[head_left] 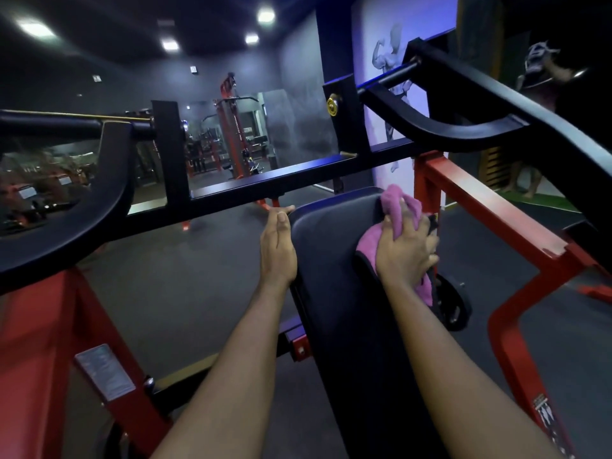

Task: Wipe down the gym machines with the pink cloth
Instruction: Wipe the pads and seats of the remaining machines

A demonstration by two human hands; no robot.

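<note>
Right fingers (pixel 409 223) curled round crumpled pink cloth (pixel 392 197) on smooth pad (pixel 328 253); left fingers (pixel 280 217) straight.

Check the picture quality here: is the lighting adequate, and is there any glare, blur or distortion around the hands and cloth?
Head view: dim room; ceiling lights bloom white; blue cast on the wall poster. Head view: wide-angle bending curves the black crossbar; background machines look hazy and soft. Head view: pink cloth, right hand, left hand and black pad are readable, slightly soft.

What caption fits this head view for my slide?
Right hand grips the pink cloth against the black pad, left hand resting flat along the pad's left edge.
</note>
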